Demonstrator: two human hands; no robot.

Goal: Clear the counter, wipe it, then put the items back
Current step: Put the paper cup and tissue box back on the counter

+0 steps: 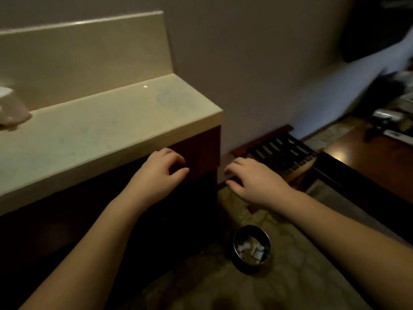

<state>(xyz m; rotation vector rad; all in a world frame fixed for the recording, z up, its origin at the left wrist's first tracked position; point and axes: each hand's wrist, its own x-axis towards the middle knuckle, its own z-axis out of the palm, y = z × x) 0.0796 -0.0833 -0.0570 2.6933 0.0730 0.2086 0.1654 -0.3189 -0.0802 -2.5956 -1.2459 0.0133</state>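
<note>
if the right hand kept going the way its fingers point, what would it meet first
Probably the wall beside the dark cabinet: the right hand points up-left toward that corner. Depth is unclear.

Pale object (12, 113) — cropped, blurred.

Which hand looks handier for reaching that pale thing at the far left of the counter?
The left hand, probably. It hovers empty by the counter edge, on the pale thing's side. The right hand hangs past the counter's end, over the floor.
</note>
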